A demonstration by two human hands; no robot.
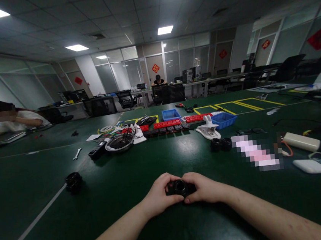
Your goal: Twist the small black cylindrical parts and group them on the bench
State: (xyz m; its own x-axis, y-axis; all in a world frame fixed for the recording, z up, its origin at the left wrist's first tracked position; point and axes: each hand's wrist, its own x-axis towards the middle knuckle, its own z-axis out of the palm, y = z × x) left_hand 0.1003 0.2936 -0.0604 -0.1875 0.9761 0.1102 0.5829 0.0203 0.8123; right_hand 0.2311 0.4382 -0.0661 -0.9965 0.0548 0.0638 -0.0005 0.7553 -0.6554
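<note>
A small black round part (180, 187) with a hole in its middle sits on the dark green table (106, 202), close in front of me. My left hand (158, 194) grips its left side with curled fingers. My right hand (203, 187) closes on its right side, thumb on top. Both forearms rest low over the table. A similar black round part (73, 182) lies apart to the left, and two more (221, 144) lie beyond my right hand.
Further back lie a metal bowl-shaped lid (119, 142), a row of red and black blocks (175, 124), two blue bins (223, 120), a white clamp (208, 129) and a wrench (77, 154). White power banks (302, 141) lie right. A person (8, 122) leans on the table at far left.
</note>
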